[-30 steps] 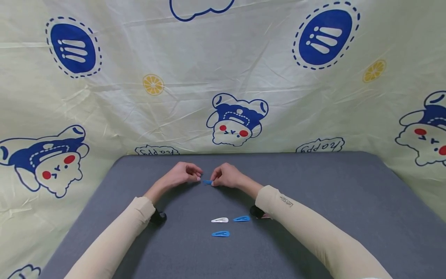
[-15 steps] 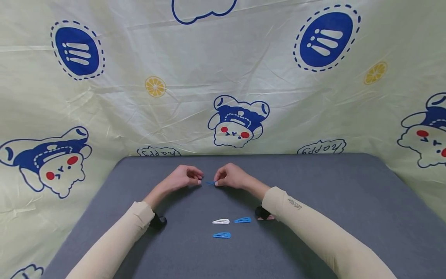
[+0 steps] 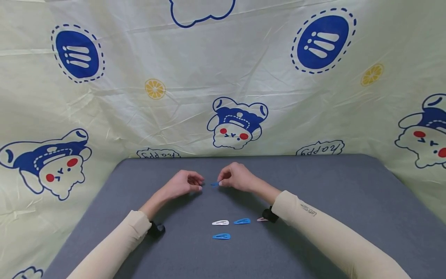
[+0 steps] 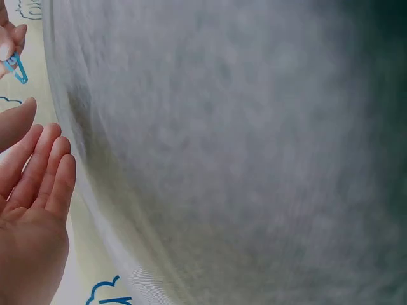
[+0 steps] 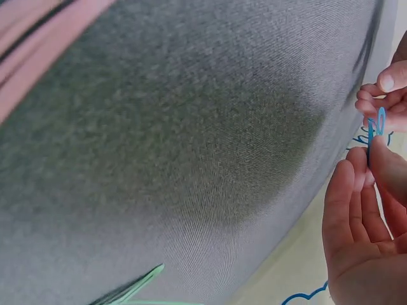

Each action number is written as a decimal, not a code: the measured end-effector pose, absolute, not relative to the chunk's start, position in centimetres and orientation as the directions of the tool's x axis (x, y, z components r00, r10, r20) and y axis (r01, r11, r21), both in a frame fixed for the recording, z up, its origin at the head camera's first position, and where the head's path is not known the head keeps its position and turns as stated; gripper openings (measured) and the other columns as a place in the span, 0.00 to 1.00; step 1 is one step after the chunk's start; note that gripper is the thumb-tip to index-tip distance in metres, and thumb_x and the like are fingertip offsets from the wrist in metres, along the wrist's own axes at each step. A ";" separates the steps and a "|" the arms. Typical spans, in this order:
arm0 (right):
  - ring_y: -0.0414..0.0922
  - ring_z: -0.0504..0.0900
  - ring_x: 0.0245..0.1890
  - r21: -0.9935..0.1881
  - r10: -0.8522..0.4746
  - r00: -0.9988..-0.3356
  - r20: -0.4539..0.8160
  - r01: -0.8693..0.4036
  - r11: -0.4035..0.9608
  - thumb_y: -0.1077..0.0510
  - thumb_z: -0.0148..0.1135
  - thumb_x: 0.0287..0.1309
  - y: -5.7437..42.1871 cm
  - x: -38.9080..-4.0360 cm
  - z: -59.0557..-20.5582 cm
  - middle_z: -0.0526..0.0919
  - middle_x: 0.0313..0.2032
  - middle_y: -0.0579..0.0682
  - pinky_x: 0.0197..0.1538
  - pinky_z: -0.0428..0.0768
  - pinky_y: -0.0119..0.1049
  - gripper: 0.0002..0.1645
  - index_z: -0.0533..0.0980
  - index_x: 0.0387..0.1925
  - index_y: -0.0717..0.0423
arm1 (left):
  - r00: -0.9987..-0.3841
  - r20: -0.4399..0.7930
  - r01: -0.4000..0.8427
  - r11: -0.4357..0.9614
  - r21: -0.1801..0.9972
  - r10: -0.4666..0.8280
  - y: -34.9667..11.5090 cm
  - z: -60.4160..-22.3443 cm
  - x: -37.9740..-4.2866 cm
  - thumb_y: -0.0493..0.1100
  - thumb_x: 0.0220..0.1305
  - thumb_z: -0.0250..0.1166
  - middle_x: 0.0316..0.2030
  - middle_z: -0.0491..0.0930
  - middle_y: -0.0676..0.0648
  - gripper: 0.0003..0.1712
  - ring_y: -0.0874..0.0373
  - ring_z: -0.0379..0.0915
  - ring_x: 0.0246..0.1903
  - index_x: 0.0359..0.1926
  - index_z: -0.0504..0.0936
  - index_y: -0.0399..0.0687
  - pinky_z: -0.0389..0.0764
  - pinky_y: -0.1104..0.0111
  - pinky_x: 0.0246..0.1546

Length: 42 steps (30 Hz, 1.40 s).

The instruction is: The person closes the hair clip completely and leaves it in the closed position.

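A blue snap hair clip (image 3: 214, 184) is pinched between the thumb and fingers of my right hand (image 3: 237, 177), above the far part of the table. In the right wrist view the clip (image 5: 371, 136) shows two blue parts standing apart. My left hand (image 3: 182, 183) is just left of the clip, apart from it, holding nothing. Its fingers (image 4: 48, 168) are relaxed and nearly straight in the left wrist view. Nearer me lie a white hair clip (image 3: 220, 223), a blue hair clip (image 3: 242, 221) and another blue one (image 3: 221, 236).
A pink hair clip (image 3: 262, 219) lies partly hidden behind the black wrist camera (image 3: 270, 214). A green clip-like piece (image 5: 143, 286) shows low in the right wrist view. The grey table (image 3: 188, 255) ends at a printed curtain (image 3: 188, 116).
My right hand has drawn slightly right with the blue hair clip still pinched, widening the gap to my left hand. The clips on the table have stayed put.
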State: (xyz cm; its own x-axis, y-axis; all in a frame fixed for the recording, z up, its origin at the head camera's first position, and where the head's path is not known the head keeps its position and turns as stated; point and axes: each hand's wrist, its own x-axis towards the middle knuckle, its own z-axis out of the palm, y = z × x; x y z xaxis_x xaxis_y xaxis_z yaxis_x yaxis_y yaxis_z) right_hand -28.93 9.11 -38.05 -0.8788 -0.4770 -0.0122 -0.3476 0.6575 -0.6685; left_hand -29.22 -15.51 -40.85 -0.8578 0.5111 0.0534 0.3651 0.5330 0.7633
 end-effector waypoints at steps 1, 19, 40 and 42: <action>0.44 0.75 0.30 -0.665 -0.475 -0.880 -0.007 -0.351 0.659 0.60 0.68 0.60 9.2 -28.9 -38.0 0.81 0.28 0.43 0.34 0.75 0.35 0.03 0.84 0.30 0.51 | -0.857 0.056 0.368 0.532 0.763 0.512 -15.4 -40.8 -29.1 0.35 0.59 0.69 0.36 0.82 0.48 0.16 0.57 0.76 0.36 0.49 0.83 0.36 0.78 0.66 0.33; 0.44 0.76 0.30 -0.699 -0.406 -0.900 0.156 -0.391 0.599 0.59 0.69 0.59 11.2 -25.7 -36.3 0.82 0.29 0.42 0.35 0.78 0.37 0.02 0.85 0.35 0.49 | -0.890 0.111 0.368 0.552 0.748 0.443 -14.1 -40.1 -27.0 0.38 0.60 0.70 0.40 0.83 0.48 0.17 0.57 0.77 0.39 0.49 0.83 0.38 0.78 0.61 0.45; 0.42 0.77 0.31 -0.738 -0.249 -0.916 0.316 -0.402 0.542 0.57 0.70 0.59 13.9 -20.5 -35.9 0.83 0.34 0.39 0.33 0.78 0.36 0.06 0.85 0.39 0.46 | -0.888 0.204 0.398 0.466 0.790 0.413 -10.9 -37.7 -23.1 0.38 0.59 0.71 0.44 0.83 0.45 0.16 0.55 0.78 0.45 0.50 0.84 0.45 0.76 0.53 0.52; 0.42 0.77 0.31 -0.742 -0.230 -0.917 0.325 -0.398 0.539 0.57 0.70 0.59 14.0 -19.9 -35.7 0.83 0.34 0.39 0.34 0.78 0.35 0.06 0.84 0.39 0.45 | -0.887 0.204 0.400 0.469 0.788 0.414 -10.8 -37.5 -22.8 0.38 0.60 0.71 0.45 0.83 0.46 0.16 0.54 0.77 0.45 0.50 0.84 0.46 0.76 0.52 0.53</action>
